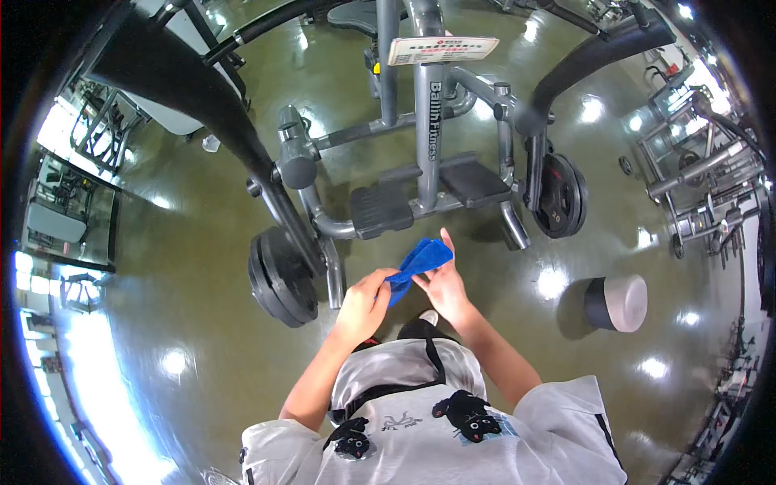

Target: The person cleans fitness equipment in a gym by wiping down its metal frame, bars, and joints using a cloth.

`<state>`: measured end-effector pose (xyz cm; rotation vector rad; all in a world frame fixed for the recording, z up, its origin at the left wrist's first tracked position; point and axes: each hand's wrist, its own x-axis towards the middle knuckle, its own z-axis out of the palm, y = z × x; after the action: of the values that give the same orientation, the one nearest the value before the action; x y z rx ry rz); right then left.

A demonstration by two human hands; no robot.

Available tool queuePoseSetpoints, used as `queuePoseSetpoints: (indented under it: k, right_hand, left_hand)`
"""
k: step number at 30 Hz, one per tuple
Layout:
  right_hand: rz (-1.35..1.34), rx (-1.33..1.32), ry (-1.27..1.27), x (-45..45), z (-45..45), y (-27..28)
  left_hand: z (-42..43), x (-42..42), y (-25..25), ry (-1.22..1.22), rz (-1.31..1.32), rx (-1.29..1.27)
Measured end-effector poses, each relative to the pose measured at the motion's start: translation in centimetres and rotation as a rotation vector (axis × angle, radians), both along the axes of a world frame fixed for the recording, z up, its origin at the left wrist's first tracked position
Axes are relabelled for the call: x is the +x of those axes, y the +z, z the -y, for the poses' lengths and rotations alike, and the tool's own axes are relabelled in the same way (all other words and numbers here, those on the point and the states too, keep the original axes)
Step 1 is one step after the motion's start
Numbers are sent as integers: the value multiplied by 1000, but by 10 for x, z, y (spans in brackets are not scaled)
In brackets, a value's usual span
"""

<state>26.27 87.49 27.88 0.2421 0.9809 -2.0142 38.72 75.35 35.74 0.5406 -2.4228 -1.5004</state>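
A blue cloth [426,257], bunched and folded, is held up in front of my body between my two hands. My left hand [365,305] is closed, its fingers pinching the cloth's left side near the narrow gathered part. On the other side, my right hand [444,284] grips the cloth's right part. One of its fingers points up beside the cloth, and the others bend in at its lower edge. A short end of the cloth hangs down between the hands.
Ahead stands a grey exercise machine [428,121] with black footplates [381,212] and a sign [443,50]. Weight plates sit at its left [283,279] and right [559,196]. A round white-and-black stool [624,303] is at the right. More gym equipment [711,186] lines the right side.
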Motion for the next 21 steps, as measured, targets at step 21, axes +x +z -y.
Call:
queuePoseSetpoints:
  k: [21]
  right_hand:
    - [-821, 457, 161, -147, -31, -47]
  left_hand:
    - [65, -140, -41, -28, 259, -476]
